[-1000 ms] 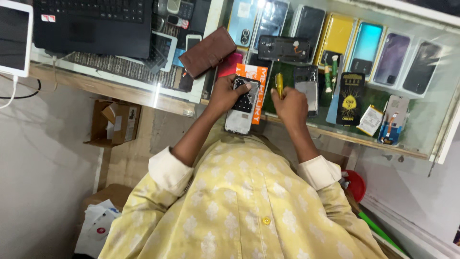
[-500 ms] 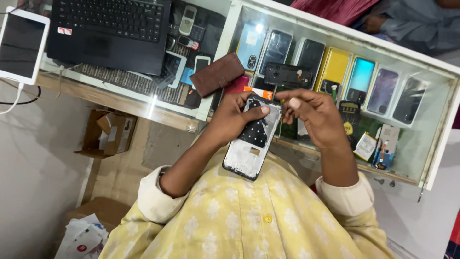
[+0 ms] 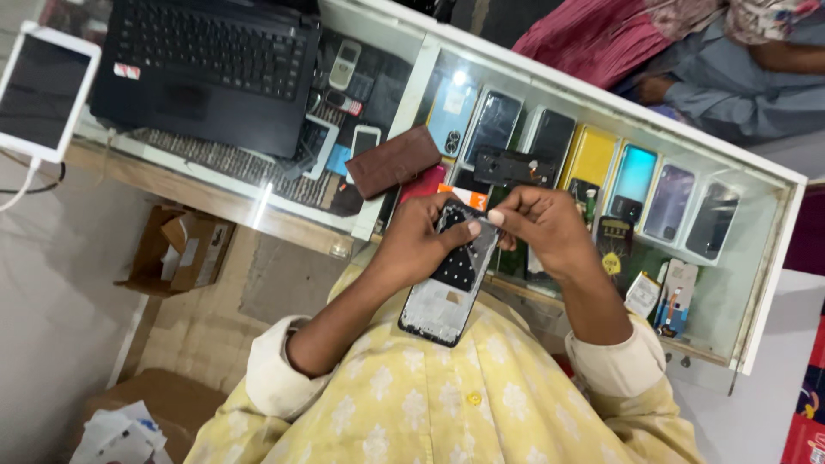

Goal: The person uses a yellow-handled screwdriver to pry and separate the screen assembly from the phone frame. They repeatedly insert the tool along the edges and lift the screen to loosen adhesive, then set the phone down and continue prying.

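Above the glass counter (image 3: pixel 550 94) your left hand (image 3: pixel 421 245) has drawn the opened black phone frame (image 3: pixel 451 288) closer, gripping it, while your right hand (image 3: pixel 541 228) now pinches its top edge

opened phone (image 3: pixel 451 283) | black inner frame exposed | tilted, held above lap

Pale yellow cloth shirt with white floral print (image 3: pixel 447 412) at six o'clock, flat brown leather wallet (image 3: pixel 392 161) at twelve, rectangular black laptop (image 3: pixel 210 69) at ten.
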A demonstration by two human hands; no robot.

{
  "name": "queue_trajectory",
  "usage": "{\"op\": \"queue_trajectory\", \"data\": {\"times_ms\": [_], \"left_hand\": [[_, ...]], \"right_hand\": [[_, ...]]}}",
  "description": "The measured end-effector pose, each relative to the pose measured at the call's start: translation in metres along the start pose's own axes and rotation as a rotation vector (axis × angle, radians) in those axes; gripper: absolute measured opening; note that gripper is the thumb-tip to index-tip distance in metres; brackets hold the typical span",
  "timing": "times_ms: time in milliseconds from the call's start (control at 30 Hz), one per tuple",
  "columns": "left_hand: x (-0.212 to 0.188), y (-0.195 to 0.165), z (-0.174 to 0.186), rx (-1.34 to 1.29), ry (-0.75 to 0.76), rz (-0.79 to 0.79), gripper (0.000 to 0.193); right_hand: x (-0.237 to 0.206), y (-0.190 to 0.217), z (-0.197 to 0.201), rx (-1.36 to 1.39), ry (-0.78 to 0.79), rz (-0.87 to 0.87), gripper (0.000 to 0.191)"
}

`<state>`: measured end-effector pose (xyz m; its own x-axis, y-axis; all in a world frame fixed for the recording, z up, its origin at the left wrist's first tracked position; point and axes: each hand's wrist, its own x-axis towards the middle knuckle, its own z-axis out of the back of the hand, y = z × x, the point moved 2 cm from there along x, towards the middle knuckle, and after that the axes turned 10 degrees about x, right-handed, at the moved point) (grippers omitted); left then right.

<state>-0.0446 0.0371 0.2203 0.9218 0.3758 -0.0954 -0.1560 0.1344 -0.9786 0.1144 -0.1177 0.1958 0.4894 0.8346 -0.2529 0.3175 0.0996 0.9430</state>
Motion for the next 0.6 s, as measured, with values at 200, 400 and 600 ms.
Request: {"op": "queue_trajectory", "data": {"times_ms": [200,400,600], "left_hand": [[-0.004,-0.01,-0.01,-0.058,0.007,0.04,0.016],[-0.01,-0.022,-0.021,-0.135,0.03,0.07,0.016],[-0.013,-0.034,-0.025,-0.017,-0.016,0.019,0.015]], "right_hand": [[-0.008,-0.002,-0.002,-0.017,-0.06,0.047,0.015],[-0.022,0.028,0.009,0.022,0.122,-0.012,0.011],[-0.019,0.018,0.009,-0.044,0.047,0.044,0.015]]}}
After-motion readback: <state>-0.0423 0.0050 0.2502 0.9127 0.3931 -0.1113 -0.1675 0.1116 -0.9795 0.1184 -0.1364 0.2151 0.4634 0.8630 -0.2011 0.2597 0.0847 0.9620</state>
